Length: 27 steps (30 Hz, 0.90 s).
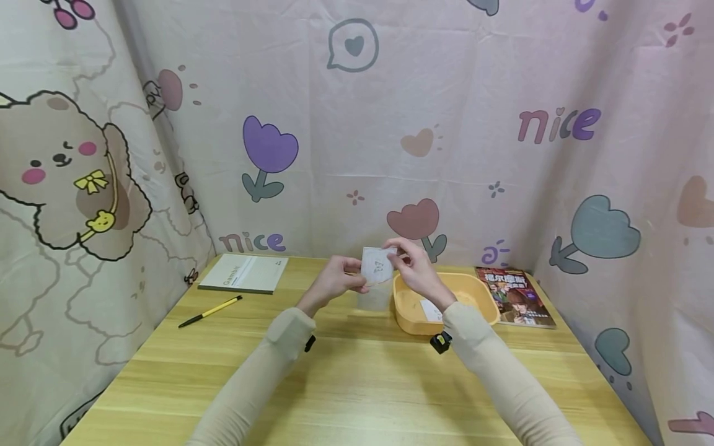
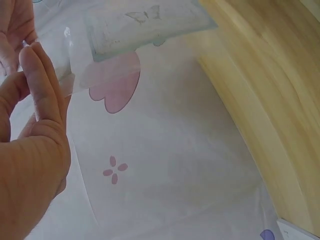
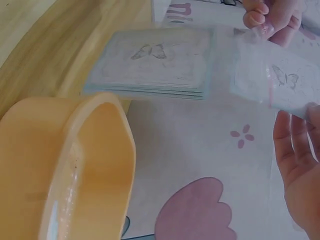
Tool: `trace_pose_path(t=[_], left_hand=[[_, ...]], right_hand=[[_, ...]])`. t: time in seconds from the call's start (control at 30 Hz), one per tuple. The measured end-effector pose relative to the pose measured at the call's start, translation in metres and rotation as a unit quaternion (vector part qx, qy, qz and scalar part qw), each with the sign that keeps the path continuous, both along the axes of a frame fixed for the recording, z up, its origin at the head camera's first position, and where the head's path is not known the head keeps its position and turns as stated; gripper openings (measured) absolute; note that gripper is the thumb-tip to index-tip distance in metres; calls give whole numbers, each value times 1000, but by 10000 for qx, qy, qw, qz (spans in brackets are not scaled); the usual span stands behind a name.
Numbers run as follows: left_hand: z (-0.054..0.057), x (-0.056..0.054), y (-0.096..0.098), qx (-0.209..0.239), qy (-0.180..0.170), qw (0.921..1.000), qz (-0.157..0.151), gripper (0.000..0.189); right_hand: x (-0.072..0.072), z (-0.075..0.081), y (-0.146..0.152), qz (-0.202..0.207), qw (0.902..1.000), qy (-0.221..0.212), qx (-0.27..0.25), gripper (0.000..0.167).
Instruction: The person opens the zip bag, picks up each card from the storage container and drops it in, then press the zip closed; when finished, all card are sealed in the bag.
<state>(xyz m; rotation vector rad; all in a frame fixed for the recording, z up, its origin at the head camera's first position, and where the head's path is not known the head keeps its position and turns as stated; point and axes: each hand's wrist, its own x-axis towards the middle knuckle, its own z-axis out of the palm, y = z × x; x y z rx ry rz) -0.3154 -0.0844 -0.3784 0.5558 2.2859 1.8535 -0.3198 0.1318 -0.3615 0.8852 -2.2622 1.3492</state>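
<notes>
Between both hands, raised over the back of the table, is a small clear plastic bag (image 1: 377, 265) with a grey butterfly picture. The right wrist view shows a thin pink line across this bag (image 3: 287, 80). My left hand (image 1: 337, 277) pinches its left end between thumb and fingers. At the opposite edge my right hand (image 1: 417, 272) pinches it, thumb on top and fingers beneath. Below them on the table lies a translucent stack (image 3: 150, 62) of several flat pieces with a butterfly on top. To its right stands a yellow tray (image 1: 485, 296) with a white butterfly-marked piece (image 1: 431, 310) inside.
A white notebook (image 1: 245, 273) lies at the back left, with a yellow and black pen (image 1: 210, 311) in front of it. Right of the tray is a dark illustrated magazine (image 1: 520, 296), partly behind its rim. A printed curtain (image 1: 346, 142) hangs around the table's back and sides.
</notes>
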Motion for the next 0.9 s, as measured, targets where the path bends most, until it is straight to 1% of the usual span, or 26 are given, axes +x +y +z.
trace_pose_path(t=[0.03,0.17,0.23,0.43,0.57,0.77,0.9], left_hand=[[0,0,0,-6,10,10000,2,32],[0,0,1,6,-42,10000,47,33],[0,0,1,-7,-52,10000,44,33],[-2,0,1,23,-7,10000,-36,28],[-2,0,0,4,-19,10000,2,27],[-4,0,0,-43,-6,10000,39,28],[-3,0,0,-7,12,10000,16,28]], right_hand=[[-5,-4,1,0,9999,-101,-19,21],[-7,-9,5,-66,9989,-443,-159,21],[-7,-12,6,-110,9985,-525,-85,20],[-8,-19,7,-21,9988,-317,361,23],[-8,-20,5,75,9988,-356,324,23],[-12,-21,4,-45,9980,-614,136,22],[-14,-23,5,19,9972,-705,262,22]])
